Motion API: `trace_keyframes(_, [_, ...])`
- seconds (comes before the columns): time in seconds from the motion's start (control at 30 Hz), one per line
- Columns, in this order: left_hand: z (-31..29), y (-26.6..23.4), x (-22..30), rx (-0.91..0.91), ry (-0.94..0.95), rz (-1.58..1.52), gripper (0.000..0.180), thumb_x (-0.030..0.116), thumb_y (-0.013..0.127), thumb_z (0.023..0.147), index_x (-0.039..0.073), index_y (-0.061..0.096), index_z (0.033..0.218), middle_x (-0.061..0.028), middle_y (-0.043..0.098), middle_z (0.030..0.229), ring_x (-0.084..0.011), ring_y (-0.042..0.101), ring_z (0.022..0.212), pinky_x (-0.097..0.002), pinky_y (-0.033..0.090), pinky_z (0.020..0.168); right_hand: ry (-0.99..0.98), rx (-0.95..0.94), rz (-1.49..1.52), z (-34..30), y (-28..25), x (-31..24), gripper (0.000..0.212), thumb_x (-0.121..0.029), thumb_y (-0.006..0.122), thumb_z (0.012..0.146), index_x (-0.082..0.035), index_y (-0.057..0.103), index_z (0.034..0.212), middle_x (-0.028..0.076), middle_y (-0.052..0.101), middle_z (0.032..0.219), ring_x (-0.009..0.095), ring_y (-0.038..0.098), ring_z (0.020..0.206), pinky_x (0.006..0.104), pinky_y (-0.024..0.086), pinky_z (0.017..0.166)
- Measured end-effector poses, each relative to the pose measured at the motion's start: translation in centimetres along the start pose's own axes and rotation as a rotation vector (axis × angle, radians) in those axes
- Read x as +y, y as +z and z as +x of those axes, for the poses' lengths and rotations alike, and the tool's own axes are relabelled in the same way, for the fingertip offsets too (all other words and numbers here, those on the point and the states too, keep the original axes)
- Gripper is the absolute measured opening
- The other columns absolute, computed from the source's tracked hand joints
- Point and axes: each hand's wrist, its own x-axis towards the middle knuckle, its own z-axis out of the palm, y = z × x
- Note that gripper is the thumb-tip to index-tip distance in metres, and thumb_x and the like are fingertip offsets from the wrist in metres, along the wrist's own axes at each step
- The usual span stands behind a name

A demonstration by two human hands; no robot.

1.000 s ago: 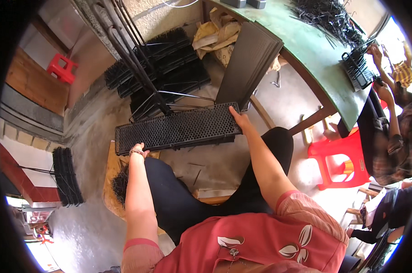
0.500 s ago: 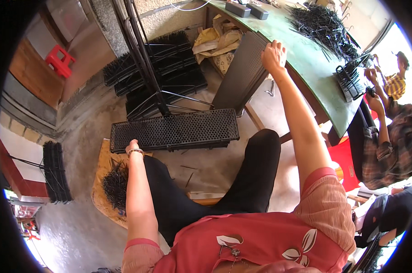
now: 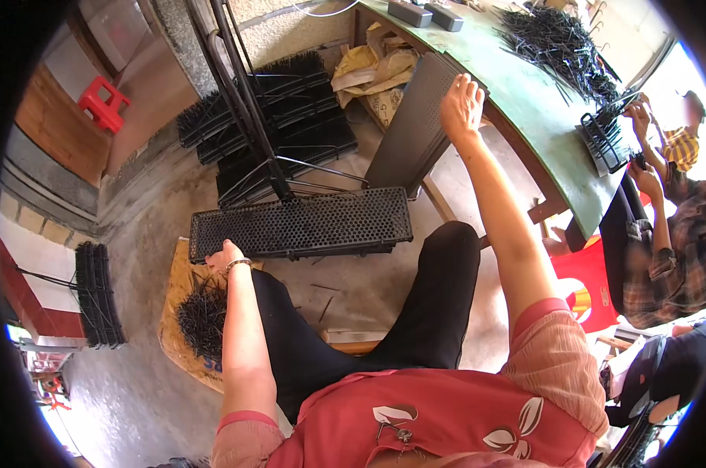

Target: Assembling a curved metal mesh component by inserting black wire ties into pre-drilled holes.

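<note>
Moved the right hand (image 3: 461,111) from the perforated panel (image 3: 302,225) to the dark panels (image 3: 415,113) leaning by the table (image 3: 552,129); cannot tell whether gripping. Grasping the perforated panel's near left corner with the left hand (image 3: 225,255), seemingly steadying it one-handed before the knees (image 3: 451,253).

Panel stack (image 3: 409,117) btwn brushes (image 3: 290,131) (L) & table (image 3: 524,101) (R).

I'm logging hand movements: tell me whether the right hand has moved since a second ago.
Yes: the right hand went from the perforated panel, up and right, to the grey panels by the green table.
</note>
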Motion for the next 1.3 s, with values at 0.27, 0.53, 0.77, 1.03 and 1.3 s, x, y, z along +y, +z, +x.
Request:
trace_keyframes(0.27, [0.8, 0.4, -0.3, 0.001, 0.014, -0.096, 0.070, 0.014, 0.065, 0.076, 0.001, 0.024, 0.132, -0.0258, 0.027, 0.129, -0.0389, 0.042, 0.112, -0.0458, 0.041, 0.093, 0.089, 0.001, 0.128, 0.3, -1.1, -1.2, 0.049, -0.018, 0.061, 0.071, 0.009, 0.045, 0.108, 0.018, 0.045, 0.102, 0.031, 0.045, 0.098, 0.0398, 0.036, 0.084])
trace_keyframes(0.53, [1.7, 1.3, -1.1, -0.011, 0.040, -0.031, 0.066, 0.019, 0.063, 0.078, 0.001, 0.026, 0.129, -0.0253, 0.027, 0.128, -0.0387, 0.043, 0.110, -0.0447, 0.044, 0.091, 0.173, -0.004, 0.265, -0.2, -1.6, -1.5, 0.046, -0.020, 0.062, 0.071, 0.007, 0.049, 0.105, 0.020, 0.046, 0.103, 0.032, 0.045, 0.099, 0.0412, 0.036, 0.083])
trace_keyframes(0.77, [2.5, 2.1, -1.3, -0.001, 0.009, -0.160, 0.063, 0.016, 0.063, 0.079, -0.001, 0.027, 0.128, -0.0258, 0.027, 0.127, -0.0379, 0.043, 0.111, -0.0444, 0.043, 0.092, 0.261, 0.001, 0.257, 1.0, -2.5, -1.9, 0.033, -0.023, 0.063, 0.072, 0.003, 0.056, 0.090, 0.019, 0.048, 0.103, 0.033, 0.045, 0.100, 0.0448, 0.033, 0.086])
trace_keyframes(1.03, [1.6, 1.6, -1.1, 0.025, 0.021, -0.221, 0.066, 0.015, 0.064, 0.075, -0.003, 0.028, 0.127, -0.0270, 0.029, 0.126, -0.0393, 0.045, 0.109, -0.0445, 0.045, 0.089, 0.366, 0.154, 1.032, 0.5, -0.8, -3.3, 0.028, -0.020, 0.066, 0.076, 0.000, 0.058, 0.093, 0.011, 0.060, 0.084, 0.024, 0.055, 0.071, 0.0326, 0.043, 0.063])
trace_keyframes(1.3, [3.8, 1.6, -2.2, 0.043, 0.031, -0.103, 0.068, 0.022, 0.065, 0.073, -0.003, 0.032, 0.126, -0.0272, 0.032, 0.125, -0.0394, 0.044, 0.109, -0.0447, 0.044, 0.091, 0.736, -0.365, 1.665, -5.1, 1.2, -7.8, 0.031, -0.027, 0.068, 0.078, 0.001, 0.065, 0.091, 0.000, 0.061, 0.075, 0.008, 0.050, 0.065, 0.0257, 0.041, 0.058])
